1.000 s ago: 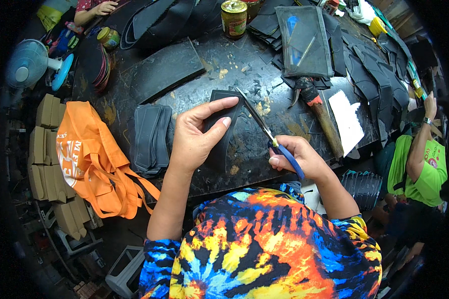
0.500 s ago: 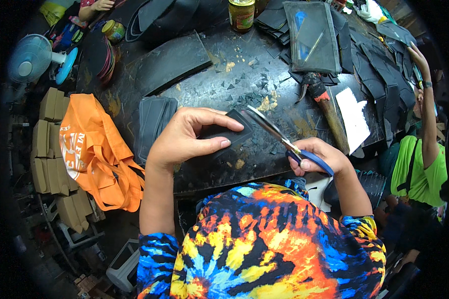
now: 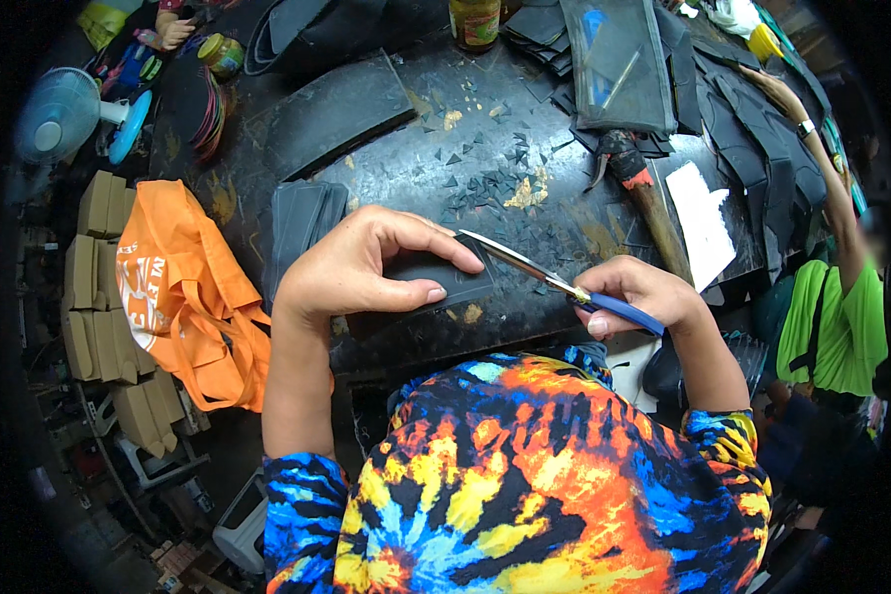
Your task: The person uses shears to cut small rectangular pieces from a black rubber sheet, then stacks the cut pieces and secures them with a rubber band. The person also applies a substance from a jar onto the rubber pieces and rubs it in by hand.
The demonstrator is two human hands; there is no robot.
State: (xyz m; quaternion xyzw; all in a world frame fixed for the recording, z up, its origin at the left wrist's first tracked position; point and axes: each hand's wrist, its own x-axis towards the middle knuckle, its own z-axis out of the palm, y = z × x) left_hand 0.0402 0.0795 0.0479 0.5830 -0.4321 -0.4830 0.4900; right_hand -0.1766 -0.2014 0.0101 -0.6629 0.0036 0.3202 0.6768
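One scissors, one fan, two jars, one orange bag.

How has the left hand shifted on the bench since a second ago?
Yes. The left hand with its black piece has drawn back from the hammer toward the near bench edge.

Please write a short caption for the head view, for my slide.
Left hand holds a black rubber piece while right hand cuts it with blue-handled scissors.
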